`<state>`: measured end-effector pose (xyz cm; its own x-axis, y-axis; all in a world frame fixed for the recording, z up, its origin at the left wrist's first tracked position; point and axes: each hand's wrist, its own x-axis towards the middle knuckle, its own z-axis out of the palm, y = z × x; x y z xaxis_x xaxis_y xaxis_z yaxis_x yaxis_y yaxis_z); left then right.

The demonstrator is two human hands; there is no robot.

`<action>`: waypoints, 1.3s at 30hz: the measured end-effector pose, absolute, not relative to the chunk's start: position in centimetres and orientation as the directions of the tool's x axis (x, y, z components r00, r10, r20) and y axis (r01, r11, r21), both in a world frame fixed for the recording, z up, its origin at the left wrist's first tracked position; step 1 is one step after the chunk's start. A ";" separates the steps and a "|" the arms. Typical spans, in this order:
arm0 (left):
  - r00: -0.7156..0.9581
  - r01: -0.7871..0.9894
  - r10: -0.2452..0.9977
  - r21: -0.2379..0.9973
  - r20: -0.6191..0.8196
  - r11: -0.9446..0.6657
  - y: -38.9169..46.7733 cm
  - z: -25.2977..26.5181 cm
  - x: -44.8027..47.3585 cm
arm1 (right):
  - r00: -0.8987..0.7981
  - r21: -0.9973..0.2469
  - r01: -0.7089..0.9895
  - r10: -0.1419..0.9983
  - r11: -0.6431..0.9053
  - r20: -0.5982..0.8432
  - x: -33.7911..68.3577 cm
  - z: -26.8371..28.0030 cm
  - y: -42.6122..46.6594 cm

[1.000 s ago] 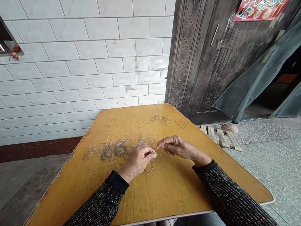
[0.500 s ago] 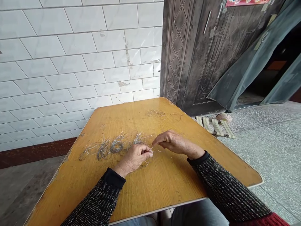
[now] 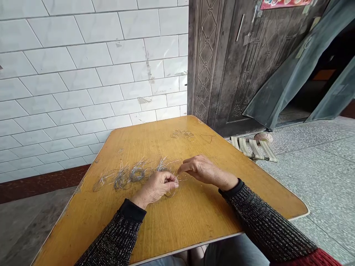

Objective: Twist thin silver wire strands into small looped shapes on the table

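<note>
My left hand (image 3: 159,185) is closed, thumb and forefinger pinching a thin wire whose loop (image 3: 171,193) hangs just below the fingertips. Close by on the right, my right hand (image 3: 203,170) has its fingers bent in a pinch at the wire's upper end; the fingertips partly hide this spot. Behind the left hand lie several coiled bundles of silvery wire (image 3: 137,173), loose ends sticking up. One bundle is partly covered by the left hand.
The wooden table (image 3: 172,236) stands against a white tiled wall (image 3: 91,81). Farther back on it lie thin wire coils (image 3: 182,135) and a bent wire (image 3: 207,138). Right of the table are a low strapped stool (image 3: 253,148), a dark carved door (image 3: 222,66) and a grey curtain (image 3: 288,81).
The view has shifted slightly. Both hands keep nearly the same place, the right fingers bending a little lower beside the left fingertips.
</note>
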<state>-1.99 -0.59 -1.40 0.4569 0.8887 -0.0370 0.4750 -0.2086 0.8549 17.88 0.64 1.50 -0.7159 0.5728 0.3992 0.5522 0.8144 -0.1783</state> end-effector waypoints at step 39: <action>0.329 0.449 0.931 0.893 -0.161 -0.004 -0.5 -0.9 -2.1 | -0.723 0.207 0.679 0.592 0.704 0.355 16.7 1.9 -0.7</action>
